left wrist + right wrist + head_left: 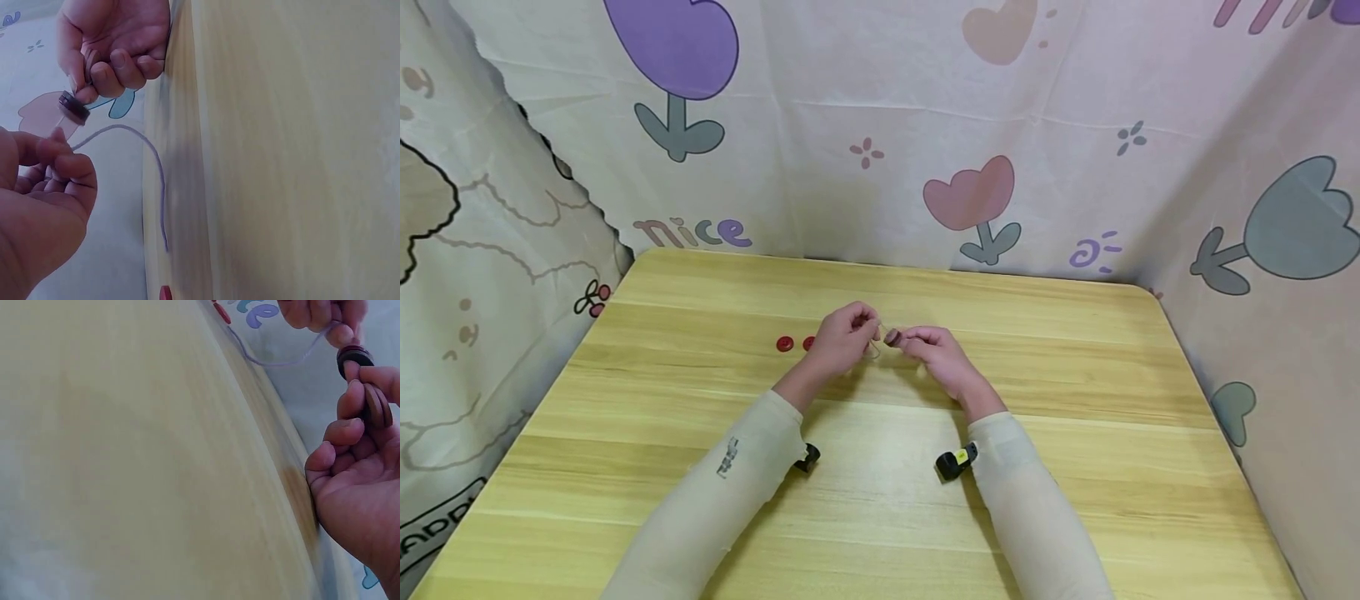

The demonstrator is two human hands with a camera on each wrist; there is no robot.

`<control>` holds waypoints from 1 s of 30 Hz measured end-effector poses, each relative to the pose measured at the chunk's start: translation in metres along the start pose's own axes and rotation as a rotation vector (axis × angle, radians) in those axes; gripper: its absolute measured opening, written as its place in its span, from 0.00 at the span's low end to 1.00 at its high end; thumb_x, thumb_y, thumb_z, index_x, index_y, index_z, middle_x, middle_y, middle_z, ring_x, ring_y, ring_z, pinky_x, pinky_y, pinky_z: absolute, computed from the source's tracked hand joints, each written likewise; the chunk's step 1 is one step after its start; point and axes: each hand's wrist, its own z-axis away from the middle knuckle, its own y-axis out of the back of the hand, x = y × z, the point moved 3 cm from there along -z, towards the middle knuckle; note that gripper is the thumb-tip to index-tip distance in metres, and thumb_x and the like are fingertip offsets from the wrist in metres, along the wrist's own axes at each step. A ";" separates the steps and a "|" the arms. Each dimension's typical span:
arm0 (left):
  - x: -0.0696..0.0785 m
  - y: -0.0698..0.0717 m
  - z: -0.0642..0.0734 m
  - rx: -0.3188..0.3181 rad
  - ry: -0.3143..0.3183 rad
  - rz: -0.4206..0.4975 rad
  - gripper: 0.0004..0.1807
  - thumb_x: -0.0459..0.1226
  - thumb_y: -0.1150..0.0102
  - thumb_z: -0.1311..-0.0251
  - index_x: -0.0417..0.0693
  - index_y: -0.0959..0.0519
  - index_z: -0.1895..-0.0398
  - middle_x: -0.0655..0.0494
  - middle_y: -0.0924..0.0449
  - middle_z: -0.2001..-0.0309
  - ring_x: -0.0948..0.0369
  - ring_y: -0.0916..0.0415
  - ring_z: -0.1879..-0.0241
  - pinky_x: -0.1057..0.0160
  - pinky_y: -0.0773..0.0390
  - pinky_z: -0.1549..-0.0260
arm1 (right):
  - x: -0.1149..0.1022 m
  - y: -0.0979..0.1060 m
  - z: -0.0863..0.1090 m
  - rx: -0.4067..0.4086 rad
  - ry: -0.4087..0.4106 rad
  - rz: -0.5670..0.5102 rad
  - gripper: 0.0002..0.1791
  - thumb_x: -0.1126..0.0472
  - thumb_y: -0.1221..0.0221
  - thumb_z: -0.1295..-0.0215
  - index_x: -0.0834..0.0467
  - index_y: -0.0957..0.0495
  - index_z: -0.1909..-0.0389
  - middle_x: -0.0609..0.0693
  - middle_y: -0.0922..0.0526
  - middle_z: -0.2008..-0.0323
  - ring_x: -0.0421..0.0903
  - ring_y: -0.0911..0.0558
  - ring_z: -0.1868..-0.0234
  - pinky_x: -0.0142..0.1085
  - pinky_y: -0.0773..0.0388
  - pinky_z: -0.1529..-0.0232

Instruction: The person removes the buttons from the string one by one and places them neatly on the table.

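My left hand (841, 340) pinches a thin pale string (159, 169) between thumb and fingers. Its loose end curves down from the fingers in the left wrist view. Facing it, my right hand (943, 360) holds small dark round buttons (354, 357) stacked together at the thumb and fingertip. More brown discs (379, 407) are tucked among the same hand's fingers. A short stretch of string runs from the left fingertips up to the dark buttons. Both hands are close together above the table's far half.
Two red buttons (785, 343) lie on the wooden table (880, 500) by the left hand, one partly hidden by it. A printed cloth (820, 167) hangs behind and along the sides. Each wrist bears a small black camera (956, 462).
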 end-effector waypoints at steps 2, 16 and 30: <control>-0.001 0.001 0.000 -0.010 0.012 -0.029 0.10 0.38 0.53 0.31 0.42 0.25 0.58 0.44 0.24 0.65 0.55 0.31 0.71 0.61 0.30 0.74 | 0.001 0.000 0.001 -0.004 -0.004 -0.003 0.09 0.62 0.45 0.34 0.62 0.19 0.63 0.53 0.19 0.55 0.50 0.24 0.49 0.42 0.31 0.48; -0.005 -0.001 0.003 -0.149 -0.099 -0.213 0.09 0.38 0.47 0.34 0.42 0.20 0.60 0.54 0.30 0.76 0.60 0.35 0.77 0.62 0.32 0.75 | -0.002 0.000 0.003 -0.001 -0.034 -0.006 0.11 0.67 0.48 0.34 0.73 0.24 0.63 0.54 0.20 0.61 0.49 0.25 0.54 0.47 0.33 0.49; -0.008 -0.008 0.008 -0.147 -0.049 -0.214 0.09 0.39 0.53 0.34 0.50 0.26 0.54 0.52 0.30 0.75 0.58 0.36 0.80 0.62 0.34 0.81 | 0.001 0.000 0.002 -0.001 -0.025 0.022 0.11 0.65 0.47 0.36 0.71 0.23 0.65 0.55 0.20 0.61 0.49 0.25 0.56 0.42 0.31 0.52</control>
